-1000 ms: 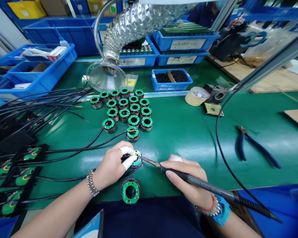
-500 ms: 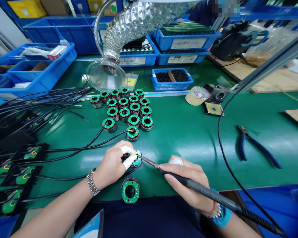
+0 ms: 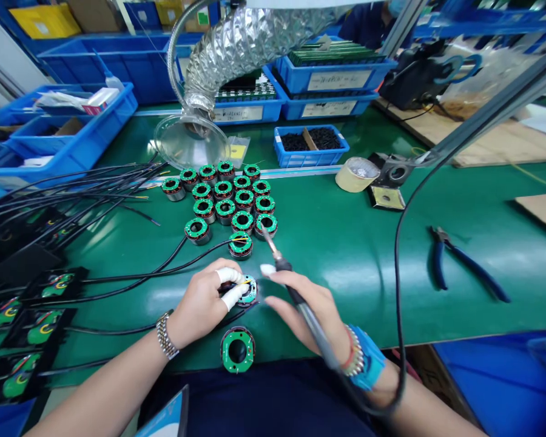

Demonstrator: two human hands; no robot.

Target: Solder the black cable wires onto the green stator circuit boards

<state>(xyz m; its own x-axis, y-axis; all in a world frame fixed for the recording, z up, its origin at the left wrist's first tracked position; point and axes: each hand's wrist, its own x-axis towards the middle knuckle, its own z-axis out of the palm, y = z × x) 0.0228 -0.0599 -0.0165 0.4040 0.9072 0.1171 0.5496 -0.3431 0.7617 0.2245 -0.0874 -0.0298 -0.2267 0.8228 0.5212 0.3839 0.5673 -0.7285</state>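
Note:
My left hand (image 3: 209, 295), with white finger cots, is closed in a pinch on a black cable's end; its thin yellow wire lies over a small motor stator (image 3: 249, 290) with a circuit board on top. In my right hand (image 3: 307, 303) is a soldering iron (image 3: 300, 301), its tip raised up and away from that stator, in front of the grouped stators. Another stator (image 3: 238, 350) with a green ring board lies nearest my body. Behind the hands, a stator (image 3: 241, 246) has a cable's wires on its board. Fingers hide part of the held cable.
Several green-topped stators (image 3: 225, 190) stand in a group below a fume hose (image 3: 236, 51). Cables (image 3: 95, 188) and black housings (image 3: 50, 325) lie left. On the right are cutters (image 3: 464, 261), a tape roll (image 3: 357, 174) and the iron's cord (image 3: 397, 273). A divided blue bin (image 3: 312, 159) sits behind.
My right hand has moved left and tilted the soldering iron upward, taking its tip off the stator under my left hand. My left hand stays almost in place. The whole view has shifted slightly.

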